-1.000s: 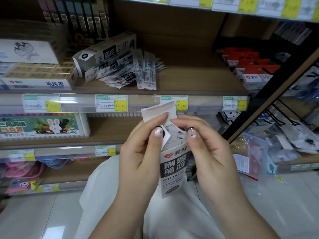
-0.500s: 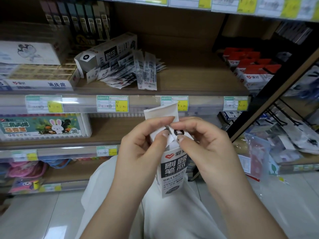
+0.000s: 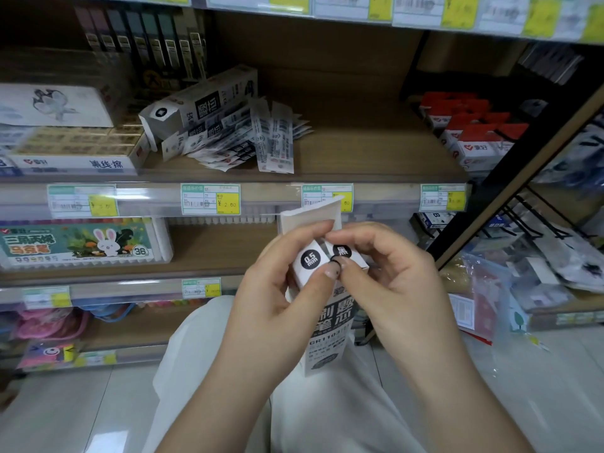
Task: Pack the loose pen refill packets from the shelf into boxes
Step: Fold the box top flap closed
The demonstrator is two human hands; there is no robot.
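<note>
Both hands held a tall, narrow white box (image 3: 328,325) upright in front of the shelves, over the person's lap. The box bore a black panel with large white characters and smaller print below. Its top was partly folded: two small side flaps were bent inward, one marked with a black circle reading "0.5 mm", the other with a black circle bearing one character, while the long plain lid flap stood up behind them. The left hand (image 3: 277,289) curled round the box's upper left side, thumb pressing the "0.5" flap. The right hand (image 3: 389,273) gripped the other side, thumb and fingertips pinching the second flap. On the wooden shelf (image 3: 359,155) above lay the loose refill packets (image 3: 258,142), fanned in a heap beside another white box (image 3: 199,106) lying on its side.
</note>
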